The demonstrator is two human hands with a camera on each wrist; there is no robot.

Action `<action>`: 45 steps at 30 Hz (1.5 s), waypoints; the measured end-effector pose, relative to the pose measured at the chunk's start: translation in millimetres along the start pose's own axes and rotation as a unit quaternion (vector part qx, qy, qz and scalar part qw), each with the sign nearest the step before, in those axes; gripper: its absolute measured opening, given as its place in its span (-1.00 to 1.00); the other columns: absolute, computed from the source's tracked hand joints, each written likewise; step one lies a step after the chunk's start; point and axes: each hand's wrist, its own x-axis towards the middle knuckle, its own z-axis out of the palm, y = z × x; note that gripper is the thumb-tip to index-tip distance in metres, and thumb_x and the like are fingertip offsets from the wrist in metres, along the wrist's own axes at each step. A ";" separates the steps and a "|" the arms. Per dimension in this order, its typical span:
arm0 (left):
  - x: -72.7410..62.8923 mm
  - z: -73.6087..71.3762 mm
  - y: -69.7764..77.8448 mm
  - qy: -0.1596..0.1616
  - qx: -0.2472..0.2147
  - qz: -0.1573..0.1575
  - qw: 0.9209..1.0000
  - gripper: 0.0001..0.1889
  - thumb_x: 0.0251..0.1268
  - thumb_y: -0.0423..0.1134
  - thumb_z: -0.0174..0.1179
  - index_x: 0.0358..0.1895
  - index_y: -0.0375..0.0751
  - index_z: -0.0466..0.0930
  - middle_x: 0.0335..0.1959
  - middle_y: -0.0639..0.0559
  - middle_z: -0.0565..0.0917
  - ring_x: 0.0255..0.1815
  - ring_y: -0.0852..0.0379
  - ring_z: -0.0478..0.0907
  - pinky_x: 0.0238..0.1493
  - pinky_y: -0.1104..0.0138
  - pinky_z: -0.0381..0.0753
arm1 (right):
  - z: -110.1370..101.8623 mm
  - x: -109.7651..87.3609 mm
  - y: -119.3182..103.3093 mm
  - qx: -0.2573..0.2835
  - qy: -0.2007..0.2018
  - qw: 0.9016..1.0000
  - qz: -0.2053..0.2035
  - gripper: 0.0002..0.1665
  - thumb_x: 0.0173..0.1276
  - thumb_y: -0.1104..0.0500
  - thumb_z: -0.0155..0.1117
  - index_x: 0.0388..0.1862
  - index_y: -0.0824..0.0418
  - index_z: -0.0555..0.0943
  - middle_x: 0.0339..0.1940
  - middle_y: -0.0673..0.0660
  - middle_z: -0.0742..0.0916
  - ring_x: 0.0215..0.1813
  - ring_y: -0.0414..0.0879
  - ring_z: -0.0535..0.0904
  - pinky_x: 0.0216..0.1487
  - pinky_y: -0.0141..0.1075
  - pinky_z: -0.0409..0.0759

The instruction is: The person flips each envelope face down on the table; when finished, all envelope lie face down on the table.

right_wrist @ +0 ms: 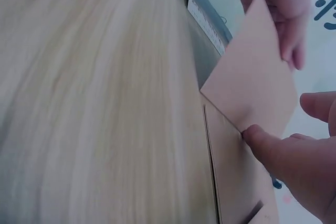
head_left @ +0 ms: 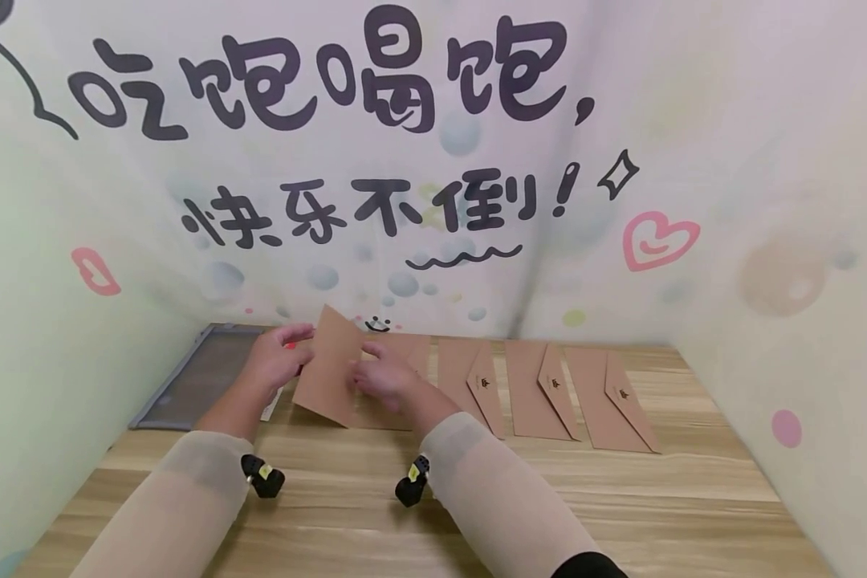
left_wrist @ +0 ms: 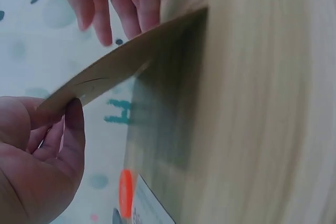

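- A brown envelope [head_left: 330, 365] is being held tilted over the counter [head_left: 339, 514], between the flat grey pouch [head_left: 205, 377] and the row of flat envelopes [head_left: 529, 397]
- Its left edge is being pinched between the thumb and fingers of the left hand [head_left: 276, 361]
- Its right side is being touched by the right hand [head_left: 388, 379], fingers loosely spread

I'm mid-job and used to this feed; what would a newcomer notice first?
Probably the big black lettering across the wall. Next, the slanted brown envelope, pinched by the left hand, with the right hand at its other side. More envelopes lie in a row to the right.
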 end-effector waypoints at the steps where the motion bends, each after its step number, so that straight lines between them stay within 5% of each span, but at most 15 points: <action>1: 0.3 -1.4 -2.5 0.005 0.018 0.001 1.000 -0.39 0.55 -0.31 0.14 0.62 -0.21 0.36 0.63 -0.21 0.43 0.54 -0.20 0.44 0.28 0.15 0.73 | -1.2 0.5 0.7 0.003 0.002 1.000 0.001 -0.20 0.61 0.25 0.17 0.73 0.31 0.16 0.47 0.39 0.61 0.43 0.18 0.63 0.57 0.03 0.53; 8: 6.4 -7.9 -17.4 0.020 0.112 0.009 0.993 -0.51 0.50 -0.33 0.21 0.43 -0.35 0.53 0.45 -0.38 0.58 0.37 -0.30 0.62 0.16 0.12 0.80 | -7.9 1.5 2.5 0.011 -0.010 1.000 0.006 -0.24 0.65 0.30 0.08 0.73 0.36 0.13 0.60 0.46 0.47 0.58 0.27 0.49 0.64 0.07 0.43; 17: 7.0 -3.0 -29.2 -0.018 0.176 -0.020 0.984 -0.41 0.44 -0.31 0.22 0.50 -0.40 0.44 0.46 -0.39 0.57 0.46 -0.33 0.55 0.43 -0.09 0.62 | -8.8 -2.6 2.9 -0.051 -0.009 0.999 0.002 -0.27 0.64 0.27 0.13 0.70 0.37 0.22 0.58 0.40 0.52 0.56 0.17 0.54 0.60 0.01 0.49; 24: 6.7 5.9 -30.5 -0.019 0.202 0.001 0.979 -0.41 0.38 -0.32 0.18 0.46 -0.44 0.46 0.46 -0.42 0.56 0.49 -0.37 0.51 0.50 -0.15 0.53 | -9.3 -2.8 6.0 -0.107 -0.006 0.994 -0.005 -0.34 0.66 0.20 0.13 0.65 0.35 0.33 0.56 0.33 0.57 0.54 0.11 0.56 0.59 -0.02 0.52; 31: 3.5 18.4 -20.1 -0.004 0.178 0.015 0.984 -0.41 0.46 -0.28 0.19 0.51 -0.35 0.45 0.51 -0.40 0.51 0.52 -0.38 0.47 0.51 -0.18 0.50 | -24.7 -13.8 0.9 -0.090 0.008 0.995 -0.049 -0.35 0.60 0.25 0.22 0.61 0.32 0.40 0.51 0.33 0.61 0.47 0.11 0.60 0.52 -0.02 0.59; 34: 1.3 29.7 -11.0 -0.013 0.154 0.022 0.988 -0.41 0.50 -0.24 0.17 0.55 -0.27 0.42 0.56 -0.33 0.49 0.55 -0.33 0.45 0.57 -0.16 0.45 | -41.6 -24.6 -4.8 -0.129 0.017 0.989 -0.070 -0.37 0.58 0.25 0.25 0.59 0.22 0.45 0.45 0.28 0.68 0.44 0.11 0.63 0.50 -0.01 0.60; 45: -7.3 77.7 3.3 -0.059 0.015 0.005 0.998 -0.39 0.58 -0.24 0.18 0.61 -0.24 0.34 0.59 -0.25 0.45 0.62 -0.25 0.39 0.60 -0.09 0.45 | -94.1 -55.3 -1.8 -0.132 0.069 0.987 -0.060 -0.31 0.56 0.12 0.34 0.61 0.12 0.44 0.47 0.21 0.68 0.47 0.09 0.62 0.61 0.07 0.47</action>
